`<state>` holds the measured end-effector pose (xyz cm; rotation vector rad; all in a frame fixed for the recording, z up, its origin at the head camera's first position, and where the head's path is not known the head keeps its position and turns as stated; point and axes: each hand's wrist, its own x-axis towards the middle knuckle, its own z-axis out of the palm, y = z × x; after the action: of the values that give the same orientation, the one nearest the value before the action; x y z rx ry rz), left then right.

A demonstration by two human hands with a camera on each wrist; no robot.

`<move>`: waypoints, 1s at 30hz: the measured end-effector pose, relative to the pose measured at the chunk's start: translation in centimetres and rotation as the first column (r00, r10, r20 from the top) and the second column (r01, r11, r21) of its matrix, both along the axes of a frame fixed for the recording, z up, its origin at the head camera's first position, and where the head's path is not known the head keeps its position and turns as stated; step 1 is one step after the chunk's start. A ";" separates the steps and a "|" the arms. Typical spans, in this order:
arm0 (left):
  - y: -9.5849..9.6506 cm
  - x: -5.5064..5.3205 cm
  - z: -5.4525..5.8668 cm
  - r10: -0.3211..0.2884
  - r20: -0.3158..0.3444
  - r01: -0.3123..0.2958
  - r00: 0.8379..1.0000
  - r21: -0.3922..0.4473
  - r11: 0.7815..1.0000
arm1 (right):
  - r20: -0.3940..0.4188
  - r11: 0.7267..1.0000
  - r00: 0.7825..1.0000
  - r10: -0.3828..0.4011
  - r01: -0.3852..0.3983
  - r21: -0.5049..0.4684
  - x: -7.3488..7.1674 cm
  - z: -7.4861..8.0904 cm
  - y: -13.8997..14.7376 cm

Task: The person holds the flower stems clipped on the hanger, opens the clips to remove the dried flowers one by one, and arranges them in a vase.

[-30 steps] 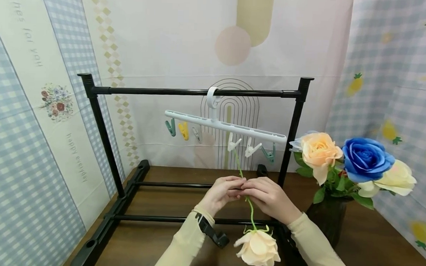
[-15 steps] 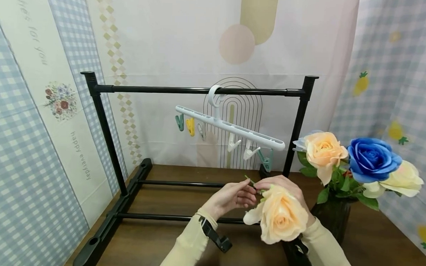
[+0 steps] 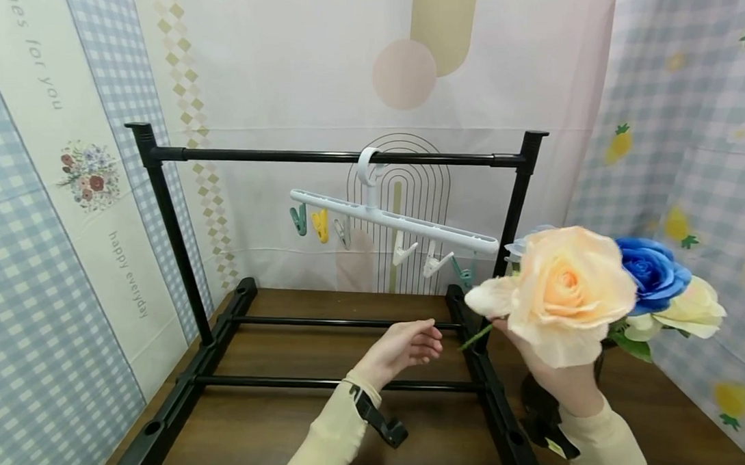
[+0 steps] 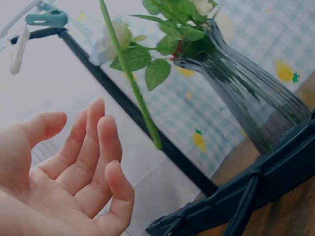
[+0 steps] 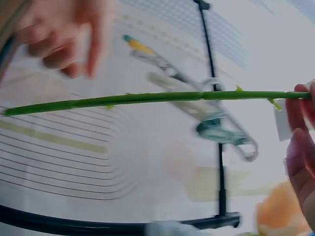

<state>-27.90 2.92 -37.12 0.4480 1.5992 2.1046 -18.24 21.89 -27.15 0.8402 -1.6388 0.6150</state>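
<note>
A pale peach rose is in my right hand, beside the vase flowers at the right in the head view. The fingers pinch its green stem near the blossom, as the right wrist view shows. The bare stem end points down and left, towards my left hand. That hand hovers above the rack's base with fingers loosely bent, holding nothing, apart from the stem. A light blue clip hanger hangs tilted behind the hands. White clips hang under its right half, with no flower in them.
A black rack stands on the brown table. Its right foot lies close to my right wrist. A glass vase holds more flowers, including a blue rose, partly hidden by the held one.
The rose hung blossom-down with both hands at its stem near a white clip. It has turned blossom-up and moved right in my right hand. My left hand has let go.
</note>
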 end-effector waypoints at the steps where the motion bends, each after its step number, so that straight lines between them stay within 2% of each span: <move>1: 0.6 0.1 -0.1 0.003 -0.006 -0.003 1.000 0.001 1.000 | 0.074 0.965 0.967 0.245 -0.236 -0.114 0.8 1.0 -0.2; 2: 1.2 0.3 -0.2 0.004 -0.010 -0.004 1.000 0.003 1.000 | 0.083 0.891 0.902 0.424 -0.399 -0.215 1.3 1.8 -0.2; 5: 3.1 0.7 -0.6 -0.004 -0.022 0.004 1.000 -0.004 1.000 | 0.039 0.753 0.766 0.642 -0.620 -0.221 2.3 3.2 0.2; 6: 3.7 0.9 -0.7 -0.005 -0.032 0.005 0.999 -0.016 1.000 | 0.020 0.743 0.757 0.653 -0.636 -0.211 2.6 3.4 0.5; 8: 4.8 1.3 -1.0 0.003 -0.055 -0.005 0.999 -0.039 0.999 | -0.004 0.751 0.766 0.642 -0.630 -0.200 3.1 3.7 1.1; 10: 5.7 1.7 -1.1 0.021 -0.081 -0.026 0.996 -0.062 0.998 | -0.007 0.758 0.780 0.626 -0.610 -0.233 3.8 3.9 1.7; 11: 6.1 1.9 -1.2 0.032 -0.094 -0.039 0.995 -0.073 0.997 | -0.001 0.773 0.798 0.602 -0.584 -0.247 4.2 4.0 2.0; 15: 7.5 2.5 -1.3 0.073 -0.132 -0.086 0.989 -0.095 0.992 | 0.043 0.873 0.907 0.418 -0.388 -0.294 5.8 4.5 3.6; 17: 8.1 2.7 -1.4 0.084 -0.154 -0.101 0.984 -0.106 0.989 | 0.078 0.917 0.952 0.297 -0.261 -0.302 6.5 4.6 4.7; 18: 8.4 2.8 -1.5 0.090 -0.165 -0.109 0.982 -0.110 0.988 | 0.088 0.929 0.965 0.246 -0.208 -0.306 6.7 4.7 5.2; 20: 8.9 2.8 -1.6 0.097 -0.189 -0.120 0.977 -0.114 0.986 | 0.110 0.938 0.977 0.182 -0.139 -0.318 7.0 4.8 6.1; 23: 9.9 2.9 -1.8 0.103 -0.226 -0.135 0.969 -0.129 0.982 | 0.139 0.938 0.983 0.121 -0.068 -0.339 7.2 5.0 7.0; 26: 11.2 2.9 -1.9 0.095 -0.260 -0.146 0.961 -0.184 0.972 | 0.119 0.919 0.977 0.176 -0.120 -0.376 7.1 5.2 7.5; 28: 12.2 3.0 -1.9 0.088 -0.277 -0.157 0.957 -0.238 0.959 | 0.102 0.908 0.978 0.182 -0.127 -0.400 7.1 5.3 7.5; 30: 13.2 3.1 -1.9 0.078 -0.288 -0.162 0.954 -0.283 0.945 | 0.046 0.875 0.969 0.241 -0.196 -0.443 6.9 5.7 7.5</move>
<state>-24.83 16.12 -39.05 0.5653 2.1199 1.8951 -11.38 29.37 -21.49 0.6717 -1.4208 1.1542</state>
